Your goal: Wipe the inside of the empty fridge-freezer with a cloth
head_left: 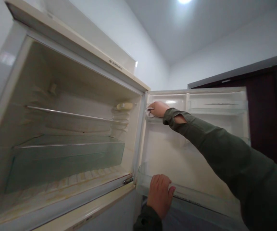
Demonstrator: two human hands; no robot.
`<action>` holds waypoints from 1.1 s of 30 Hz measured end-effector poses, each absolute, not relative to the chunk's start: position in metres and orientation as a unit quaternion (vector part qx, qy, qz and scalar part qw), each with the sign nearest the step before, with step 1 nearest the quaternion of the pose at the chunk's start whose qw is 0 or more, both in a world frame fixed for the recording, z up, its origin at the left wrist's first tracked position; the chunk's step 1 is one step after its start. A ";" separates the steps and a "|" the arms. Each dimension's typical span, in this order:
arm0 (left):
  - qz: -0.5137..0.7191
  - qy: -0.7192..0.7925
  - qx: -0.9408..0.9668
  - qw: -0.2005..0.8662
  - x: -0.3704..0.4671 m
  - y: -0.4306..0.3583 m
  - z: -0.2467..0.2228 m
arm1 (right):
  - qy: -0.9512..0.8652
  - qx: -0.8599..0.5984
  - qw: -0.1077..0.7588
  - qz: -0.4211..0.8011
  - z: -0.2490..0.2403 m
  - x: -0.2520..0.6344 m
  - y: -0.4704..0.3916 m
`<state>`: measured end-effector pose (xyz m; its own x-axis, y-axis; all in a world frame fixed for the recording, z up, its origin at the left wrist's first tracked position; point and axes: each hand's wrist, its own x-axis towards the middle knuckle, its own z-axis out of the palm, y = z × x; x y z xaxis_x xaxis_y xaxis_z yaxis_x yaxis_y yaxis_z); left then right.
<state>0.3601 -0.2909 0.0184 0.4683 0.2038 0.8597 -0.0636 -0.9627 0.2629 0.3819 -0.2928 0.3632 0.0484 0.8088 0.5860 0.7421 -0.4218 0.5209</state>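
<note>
View: head camera, looking into an open fridge.
Cloth: the small white cloth [149,112] is at the hinge-side end of the upper door shelf [215,111]. It is bunched up and partly hidden by the fingers, so I cannot tell its long axis or which way it points.
Right hand: the right hand [159,109] pinches the cloth, fingertips toward the hinge side, its forearm reaching in from the lower right.
Left hand: the left hand [160,192] is at the lower door shelf [201,195], fingers side by side and pointing up, thumb apart to the right. I cannot tell whether it grips the shelf.
Fridge door: the fridge door [162,150] stands open to the right of the compartment, its inner face toward the camera. The clear door shelves run across it.
Compartment: the wire-thin front edge of a shelf [76,113] runs left to right, above a clear drawer [68,160] whose long side runs the same way. A pale yellow fitting [124,106] is on the right inner wall. Yellowish stains mark the ribbed floor [80,177].
Behind: a dark red door [268,112] stands beyond the fridge door.
</note>
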 end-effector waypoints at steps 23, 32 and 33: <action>0.513 0.064 0.851 0.090 0.357 -0.294 0.022 | 0.280 0.793 -0.114 0.529 0.437 0.451 -0.409; 0.528 0.024 0.834 0.157 0.333 -0.303 0.031 | 0.332 0.787 -0.110 0.508 0.424 0.452 -0.421; 0.558 0.006 0.810 0.179 0.318 -0.310 0.037 | 0.332 0.783 -0.117 0.513 0.423 0.451 -0.421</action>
<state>0.3179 -0.3095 0.0367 0.3761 0.2088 0.9027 -0.1907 -0.9360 0.2960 0.4508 -0.4214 0.4234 0.2538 0.3995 0.8809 0.6398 -0.7523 0.1568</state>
